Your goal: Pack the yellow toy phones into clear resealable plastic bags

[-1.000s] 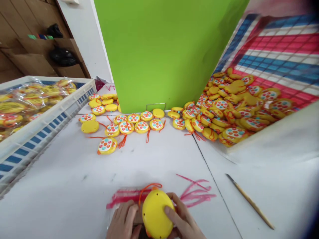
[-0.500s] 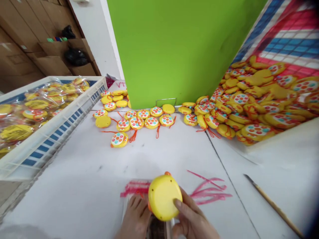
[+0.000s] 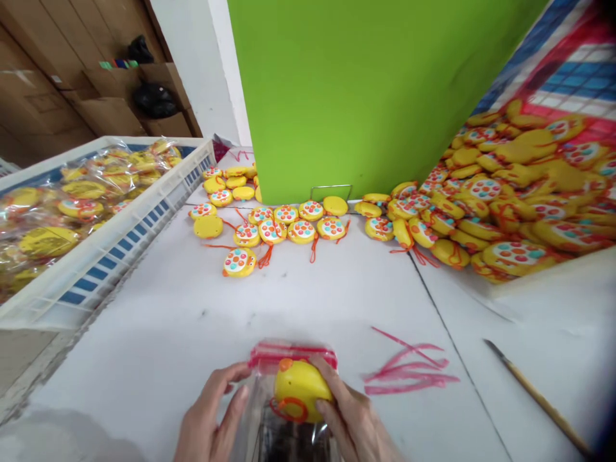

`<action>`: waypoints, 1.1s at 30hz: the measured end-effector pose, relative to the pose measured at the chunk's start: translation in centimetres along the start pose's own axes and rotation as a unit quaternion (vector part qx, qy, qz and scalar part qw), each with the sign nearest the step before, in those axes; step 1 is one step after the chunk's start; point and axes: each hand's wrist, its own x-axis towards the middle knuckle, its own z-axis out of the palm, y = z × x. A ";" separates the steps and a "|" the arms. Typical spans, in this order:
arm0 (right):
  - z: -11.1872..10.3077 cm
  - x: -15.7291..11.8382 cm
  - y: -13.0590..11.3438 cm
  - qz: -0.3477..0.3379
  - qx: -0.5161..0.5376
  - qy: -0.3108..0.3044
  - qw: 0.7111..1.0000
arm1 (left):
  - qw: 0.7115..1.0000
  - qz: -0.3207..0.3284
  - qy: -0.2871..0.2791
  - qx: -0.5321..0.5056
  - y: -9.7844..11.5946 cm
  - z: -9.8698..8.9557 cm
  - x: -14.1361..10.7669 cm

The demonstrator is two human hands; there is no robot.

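Observation:
A yellow round toy (image 3: 298,387) with an orange cord sits partly inside a clear plastic bag (image 3: 289,359) that has a red strip along its top. My right hand (image 3: 353,423) grips the toy from the right, thumb on its side. The bag's left edge is held by my left hand (image 3: 209,420), fingers curled on the plastic. Both hands are at the near edge of the white table (image 3: 308,295).
Several loose yellow toys (image 3: 272,224) lie in front of a green board (image 3: 366,90). A big heap of them (image 3: 505,199) rests at right. A white crate (image 3: 96,212) of bagged toys stands at left. A thin brush (image 3: 534,394) and red strips (image 3: 409,369) lie at right.
The toy, held above the bag before, has gone down into the bag's mouth. My left hand has shifted to the bag's left edge. The view has panned slightly left.

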 end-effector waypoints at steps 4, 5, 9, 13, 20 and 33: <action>0.3 0.8 -0.3 -0.015 0.033 -0.023 0.999 | 0.953 -0.176 -0.125 -0.214 1.0 1.0 1.1; 0.2 1.0 -0.4 -0.013 0.022 -0.041 0.999 | 0.946 -0.176 -0.138 -0.235 1.3 1.4 1.4; 0.0 2.0 -0.5 -0.041 -0.103 -0.157 0.981 | 0.951 -0.157 -0.121 -0.236 1.8 2.5 1.8; 0.4 2.7 -0.4 -0.154 -0.268 -0.181 0.934 | 0.931 -0.183 -0.134 -0.286 1.8 2.8 1.9; 2.4 3.7 -1.4 -0.124 -0.246 -0.100 0.956 | 0.913 -0.240 -0.083 -0.320 0.5 3.2 0.6; 5.6 4.7 -1.2 -0.155 -0.286 -0.005 0.945 | 0.968 -0.092 -0.166 -0.166 2.0 2.4 1.2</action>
